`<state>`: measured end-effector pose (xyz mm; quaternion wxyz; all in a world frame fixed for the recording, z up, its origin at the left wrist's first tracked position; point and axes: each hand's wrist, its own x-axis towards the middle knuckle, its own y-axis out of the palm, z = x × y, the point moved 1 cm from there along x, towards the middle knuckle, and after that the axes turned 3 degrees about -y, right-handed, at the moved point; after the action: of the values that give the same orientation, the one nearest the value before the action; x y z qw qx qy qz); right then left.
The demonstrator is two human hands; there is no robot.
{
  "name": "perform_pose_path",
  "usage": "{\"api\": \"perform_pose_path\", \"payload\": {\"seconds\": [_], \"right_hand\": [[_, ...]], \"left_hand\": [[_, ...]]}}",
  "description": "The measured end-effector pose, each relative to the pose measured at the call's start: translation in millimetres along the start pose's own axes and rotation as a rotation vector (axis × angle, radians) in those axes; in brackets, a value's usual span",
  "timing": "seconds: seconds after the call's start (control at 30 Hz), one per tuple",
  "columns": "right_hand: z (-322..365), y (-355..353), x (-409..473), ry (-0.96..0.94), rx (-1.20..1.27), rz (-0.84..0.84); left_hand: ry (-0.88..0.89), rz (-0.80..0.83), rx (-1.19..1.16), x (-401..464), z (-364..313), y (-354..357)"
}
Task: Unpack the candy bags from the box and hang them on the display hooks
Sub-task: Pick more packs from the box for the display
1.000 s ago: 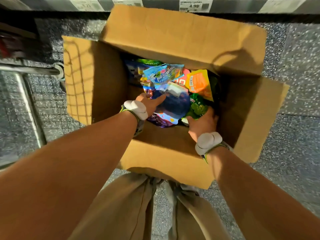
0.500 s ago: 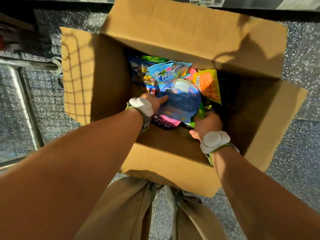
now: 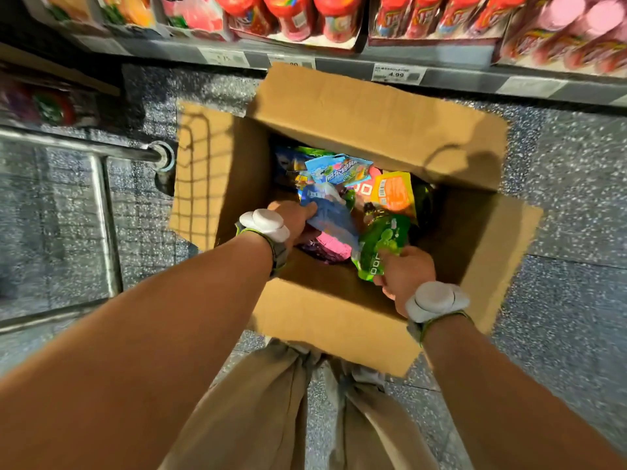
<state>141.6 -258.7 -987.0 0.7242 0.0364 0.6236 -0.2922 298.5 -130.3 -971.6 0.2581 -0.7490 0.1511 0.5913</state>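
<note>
An open cardboard box (image 3: 373,130) stands on the floor in front of me, flaps spread, with several colourful candy bags inside. My left hand (image 3: 295,222) grips a blue candy bag (image 3: 332,218) at its left edge inside the box. My right hand (image 3: 403,273) pinches the lower end of a green candy bag (image 3: 383,242) and holds it raised over the pile. A light-blue bag (image 3: 339,171) and an orange bag (image 3: 393,191) lie further back in the box. No display hooks are in view.
A shelf edge with price tags (image 3: 395,74) runs along the top, with red and pink candy containers (image 3: 305,15) above it. A metal cart rail (image 3: 88,150) stands to the left of the box. The floor is grey speckled tile (image 3: 576,198).
The view has tilted up, bringing the shelf of containers into sight. My right hand has pulled the green bag up out of the pile. My left hand keeps its hold on the blue bag.
</note>
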Motion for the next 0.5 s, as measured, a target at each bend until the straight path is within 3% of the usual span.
{"api": "perform_pose_path", "payload": {"seconds": [0.2,0.33,0.5], "right_hand": [[12.8,-22.3,-32.8,-0.266,-0.186,-0.075],[23.3,-31.0,-71.8,-0.477,-0.354,-0.075],[31.7,-45.5,-125.5,-0.643,-0.401,0.06]], "left_hand": [[0.019,-0.003,-0.001,-28.6,0.3,-6.8],[0.006,-0.013,-0.142,-62.5,8.5,-7.0],[0.009,0.121,-0.167,-119.9,17.5,0.3]]}}
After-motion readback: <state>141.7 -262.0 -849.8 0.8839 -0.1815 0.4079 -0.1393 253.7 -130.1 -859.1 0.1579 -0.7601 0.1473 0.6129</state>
